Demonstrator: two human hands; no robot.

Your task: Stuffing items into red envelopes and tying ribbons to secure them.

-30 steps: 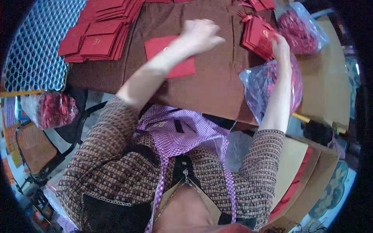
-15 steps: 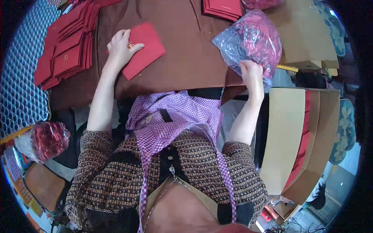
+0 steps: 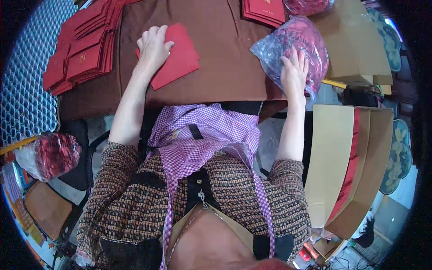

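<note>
My left hand [image 3: 154,48] is at the left side of a red paper envelope [image 3: 181,60] on the brown-covered table. Its thumb lies over the envelope and its fingers curl around the left edge; the grip itself is partly hidden. The envelope's outline is smeared and stepped at the right. At the table's right corner, my right hand [image 3: 294,72] reaches onto a clear plastic bag [image 3: 310,40] full of pink-red items. Its fingers are stretched out and apart against the bag, holding nothing I can see.
Fanned stacks of red envelopes [image 3: 83,56] cover the table's left end, and another stack [image 3: 264,11] lies at the far right. An open cardboard box [image 3: 333,148] with red contents stands beside my right arm. Another filled bag [image 3: 56,155] sits at lower left.
My left hand and the red envelope have shifted a little to the right. My right hand was pinched at the bag's near edge; now it reaches farther over the bag with its fingers spread.
</note>
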